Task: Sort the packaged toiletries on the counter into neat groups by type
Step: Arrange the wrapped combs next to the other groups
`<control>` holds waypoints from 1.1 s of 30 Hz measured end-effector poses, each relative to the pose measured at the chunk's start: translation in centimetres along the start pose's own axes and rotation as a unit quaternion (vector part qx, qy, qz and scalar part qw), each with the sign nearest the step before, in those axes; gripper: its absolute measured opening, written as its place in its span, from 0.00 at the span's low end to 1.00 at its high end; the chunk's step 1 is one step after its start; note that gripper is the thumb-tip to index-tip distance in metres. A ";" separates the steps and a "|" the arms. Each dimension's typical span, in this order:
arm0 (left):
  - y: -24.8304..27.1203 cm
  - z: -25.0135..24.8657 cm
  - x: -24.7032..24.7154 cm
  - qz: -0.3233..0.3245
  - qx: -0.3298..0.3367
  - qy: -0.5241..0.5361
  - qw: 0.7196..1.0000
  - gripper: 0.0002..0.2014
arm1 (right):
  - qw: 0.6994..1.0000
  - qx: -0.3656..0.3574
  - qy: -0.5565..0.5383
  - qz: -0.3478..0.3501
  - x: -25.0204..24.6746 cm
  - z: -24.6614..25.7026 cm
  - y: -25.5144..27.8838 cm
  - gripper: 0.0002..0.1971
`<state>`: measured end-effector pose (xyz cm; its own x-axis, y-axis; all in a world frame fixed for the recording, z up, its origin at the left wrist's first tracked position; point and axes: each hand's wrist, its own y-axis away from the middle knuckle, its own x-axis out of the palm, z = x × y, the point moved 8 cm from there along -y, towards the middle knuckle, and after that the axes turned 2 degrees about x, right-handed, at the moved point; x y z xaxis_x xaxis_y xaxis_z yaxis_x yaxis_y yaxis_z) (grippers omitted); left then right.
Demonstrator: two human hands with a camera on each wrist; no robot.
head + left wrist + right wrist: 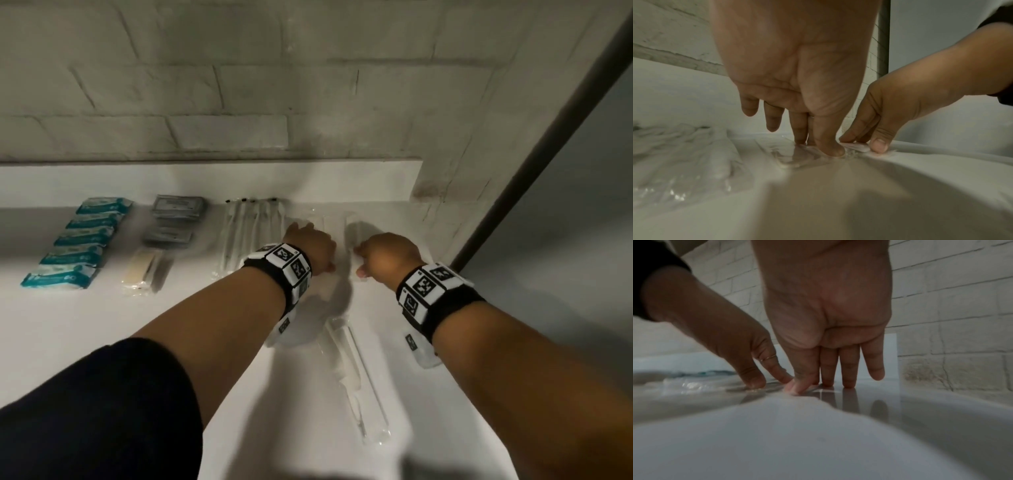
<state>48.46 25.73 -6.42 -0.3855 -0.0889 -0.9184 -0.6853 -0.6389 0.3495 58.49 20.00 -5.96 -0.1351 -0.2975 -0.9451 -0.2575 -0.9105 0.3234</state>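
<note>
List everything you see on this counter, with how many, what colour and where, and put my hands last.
teal packets: five, teal and white, row at far left.
grey packets: at least two, grey, right of the teal row.
beige packet: one, beige in clear wrap, in front of the grey ones.
black-tipped packets: several, clear, mid counter.
clear packets: several, clear and white, under the hands and nearer the camera.
counter: one, white.
left hand: fingertips pressing a clear packet.
right hand: fingertips on a neighbouring packet.

Along the desk's (102, 329) rear edge, left to right: wet-wipe packets (77, 240), boxes (178, 207), wrapped toothbrushes (250, 222), clear sachets (352, 222).
</note>
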 end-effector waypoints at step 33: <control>0.5 0.0 0.4 0.014 -0.001 0.016 1.000 0.28 | 0.994 0.053 -0.087 -0.025 -1.0 -1.9 5.7 0.23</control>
<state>47.99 25.34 -6.63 -0.3840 -0.1308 -0.9140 -0.6736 -0.6374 0.3742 58.97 14.59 -3.27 -0.2808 -0.1900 -0.9408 -0.3666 -0.8847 0.2881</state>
